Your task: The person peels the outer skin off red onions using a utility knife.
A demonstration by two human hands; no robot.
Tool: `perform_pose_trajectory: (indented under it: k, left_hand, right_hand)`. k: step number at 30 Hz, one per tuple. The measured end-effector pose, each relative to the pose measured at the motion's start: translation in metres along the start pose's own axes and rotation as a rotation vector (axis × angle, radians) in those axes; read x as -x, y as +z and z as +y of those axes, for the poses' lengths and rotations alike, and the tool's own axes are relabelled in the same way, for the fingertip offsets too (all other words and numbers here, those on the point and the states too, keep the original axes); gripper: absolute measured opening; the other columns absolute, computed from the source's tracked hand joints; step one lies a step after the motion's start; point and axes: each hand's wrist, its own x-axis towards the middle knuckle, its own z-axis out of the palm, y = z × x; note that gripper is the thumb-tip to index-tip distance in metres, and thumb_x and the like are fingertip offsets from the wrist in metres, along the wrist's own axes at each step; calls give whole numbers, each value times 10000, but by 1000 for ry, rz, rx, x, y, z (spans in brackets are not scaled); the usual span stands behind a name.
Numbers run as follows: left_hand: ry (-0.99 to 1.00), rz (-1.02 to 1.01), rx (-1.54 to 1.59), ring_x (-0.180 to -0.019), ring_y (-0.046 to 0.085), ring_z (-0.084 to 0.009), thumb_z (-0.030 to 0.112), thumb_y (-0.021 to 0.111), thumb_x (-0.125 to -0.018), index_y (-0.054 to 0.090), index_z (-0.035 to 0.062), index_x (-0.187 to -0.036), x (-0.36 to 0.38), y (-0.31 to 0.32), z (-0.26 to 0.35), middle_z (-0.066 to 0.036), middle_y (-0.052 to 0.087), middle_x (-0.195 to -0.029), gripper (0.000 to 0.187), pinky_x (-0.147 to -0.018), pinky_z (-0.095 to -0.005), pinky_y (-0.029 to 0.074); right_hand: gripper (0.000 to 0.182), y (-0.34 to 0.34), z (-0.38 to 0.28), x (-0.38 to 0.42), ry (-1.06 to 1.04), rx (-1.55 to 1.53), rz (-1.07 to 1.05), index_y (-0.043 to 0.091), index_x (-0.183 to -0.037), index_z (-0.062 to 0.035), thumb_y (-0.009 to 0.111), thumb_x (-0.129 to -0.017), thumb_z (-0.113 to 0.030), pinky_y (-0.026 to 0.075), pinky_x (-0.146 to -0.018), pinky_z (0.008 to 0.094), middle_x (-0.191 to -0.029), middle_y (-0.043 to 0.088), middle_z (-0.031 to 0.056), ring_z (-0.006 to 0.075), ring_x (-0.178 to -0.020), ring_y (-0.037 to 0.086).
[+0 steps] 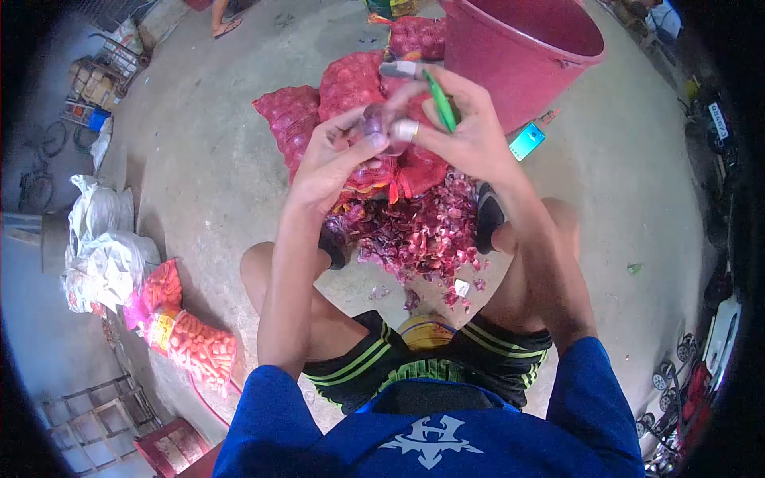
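My left hand [336,159] is closed around a red onion [373,121], thumb and fingers on its sides. Close beside it, my right hand [470,127] grips a green-handled knife [441,99]; I cannot make out its blade. White tape wraps the right thumb and a fingertip, and these fingers are blurred at the onion. Under the hands stand red mesh sacks [351,80] full of onions. A pile of purple onion skins [430,231] lies on the floor between my feet.
A large red tub [510,72] stands at the far right of the sacks. A lit phone [527,141] lies beside it. Bags of carrots [203,346] and white sacks [111,255] are at left. Another person's foot [226,27] shows at the top. Motorbikes line the right.
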Motion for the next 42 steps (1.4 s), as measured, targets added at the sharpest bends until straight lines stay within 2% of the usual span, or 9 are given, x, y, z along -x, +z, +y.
perform_pose_trajectory:
  k: [11,14,18,21,31,35,37,40,42]
  left_hand:
    - [114,70,-126,-1001,726,-155,57,875,-852,656,-51,-1328,-4,8,-2,-104,735,-1188,535,-854,-289,606]
    - [120,-12,-32,-1004,726,-160,47,829,-899,608,-7,-1406,7,3,6,-90,726,-1213,556,-862,-299,613]
    - [97,53,81,-1042,720,-165,23,772,-941,538,67,-1497,10,2,20,-79,713,-1249,604,-882,-309,616]
    - [120,98,249,-1148,701,-181,-33,751,-937,507,103,-1537,4,-11,13,-87,689,-1317,661,-903,-324,617]
    - [217,212,151,-1184,691,-214,-128,782,-860,559,-14,-1485,0,-5,9,-120,675,-1352,673,-1037,-376,595]
    - [254,217,79,-1180,687,-203,-112,794,-860,541,-18,-1500,-3,-6,7,-116,674,-1348,695,-1050,-366,584]
    - [283,239,2,-1175,683,-192,-99,810,-853,535,-27,-1497,-5,-3,7,-113,675,-1337,704,-1052,-353,575]
    - [295,253,-10,-1172,681,-188,-100,820,-843,545,-34,-1474,-4,3,10,-114,671,-1334,691,-1035,-351,577]
    - [323,255,-40,-1167,682,-187,-94,833,-833,555,-30,-1459,-5,6,10,-115,672,-1327,688,-1024,-347,581]
  right_hand:
    - [565,10,49,-3,273,-85,337,639,-1400,10,837,-881,-91,549,-804,288,-969,723,22,82,-841,637]
    - [522,-3,66,-3,430,474,362,668,-1370,-14,817,-874,-71,557,-799,304,-930,727,38,97,-861,655]
    - [489,-16,55,1,373,593,141,683,-1304,12,818,-873,-176,564,-854,386,-974,727,146,292,-911,716]
    - [524,-19,50,14,318,811,-52,668,-1316,5,809,-900,-281,508,-962,486,-1181,684,259,429,-1141,668]
    - [440,-4,13,8,132,435,-10,655,-1285,16,608,-1047,-350,533,-832,506,-1000,695,267,449,-949,690]
    - [407,-2,22,10,-58,471,0,674,-1261,24,683,-988,-278,542,-843,494,-1006,703,257,439,-950,693]
    - [383,-3,17,10,-19,604,-57,688,-1286,19,753,-936,-123,569,-814,395,-986,722,228,307,-893,741]
    - [384,-1,-2,8,252,564,-71,708,-1242,9,804,-879,-71,568,-794,385,-975,718,218,320,-907,748]
    - [372,7,11,7,89,519,6,720,-1201,-2,807,-865,-136,563,-784,426,-934,717,214,372,-880,729]
